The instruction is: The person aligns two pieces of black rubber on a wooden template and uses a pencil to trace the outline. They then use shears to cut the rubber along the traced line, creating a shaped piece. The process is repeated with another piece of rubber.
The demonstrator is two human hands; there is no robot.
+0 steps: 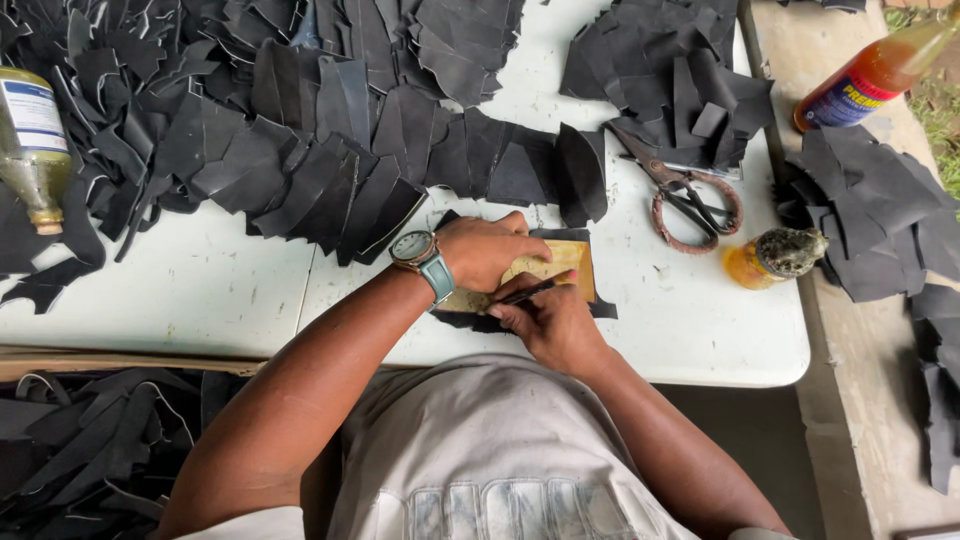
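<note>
Left hand: the left hand [487,250] lies palm down on a tan card template [556,266], fingers pressed flat on it, holding it in place rather than clenched around anything; a wristwatch [418,252] with a teal strap sits on that wrist.
Right hand: the right hand [549,322] has its grip closed on a dark pen [527,292], whose tip meets the near edge of the template.
Template: it rests on a black leather piece [601,308] on the white surface [690,330], just in front of the person's chest; only the edges of the black piece show around it.
Leather pile: cut black leather scraps [300,150] cover the far left of the surface, with a second heap [670,80] at the far right.
Scissors: large scissors [690,200] lie near the second heap, blades partly under it.
Small bottle: an amber bottle [775,258] with a crusted cap lies to the right of the hands, probably glue.
Other bottles: a pale bottle [32,150] at the left edge, an orange one [875,75] at the top right.
Bench: more black pieces [880,220] lie on the side bench at the right.
</note>
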